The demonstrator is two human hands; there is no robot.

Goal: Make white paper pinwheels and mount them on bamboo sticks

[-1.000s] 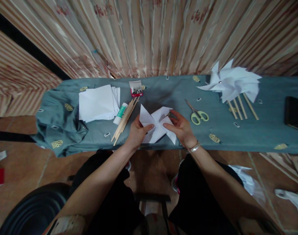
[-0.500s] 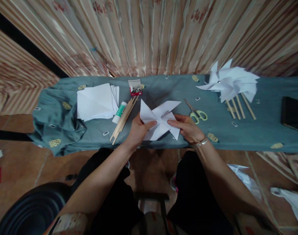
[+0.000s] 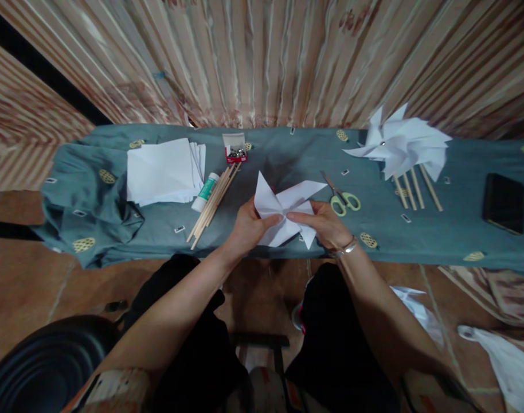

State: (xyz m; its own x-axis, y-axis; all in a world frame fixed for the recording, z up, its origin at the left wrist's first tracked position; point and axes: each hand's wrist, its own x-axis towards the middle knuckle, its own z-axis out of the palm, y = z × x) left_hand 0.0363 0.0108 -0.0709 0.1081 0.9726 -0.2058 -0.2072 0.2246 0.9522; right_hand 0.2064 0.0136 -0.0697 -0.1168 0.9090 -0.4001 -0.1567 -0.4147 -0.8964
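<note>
Between my two hands is a white paper pinwheel (image 3: 296,196), its pointed blades folded in toward the middle. My left hand (image 3: 249,226) grips its left side, with the thumb lying close to the centre. On the other side my right hand (image 3: 331,225), with a bracelet at the wrist, pinches the paper, thumb also near the centre. The fingers beneath the paper are hidden. Green-handled scissors (image 3: 344,201) lie just right of my right hand. Left of my left hand are several thin wooden sticks (image 3: 212,207) and a glue stick (image 3: 205,192).
A stack of white paper (image 3: 161,172) lies on the cloth-covered table (image 3: 270,140) at left. Behind the sticks stands an open small box of metal pins (image 3: 235,150). Finished-looking pinwheels on sticks (image 3: 410,146) lie at right, near a black phone (image 3: 504,203).
My thumbs have come closer together at the pinwheel's centre, pressing the folded tips. The view has shifted slightly; the things on the table have stayed in place.
</note>
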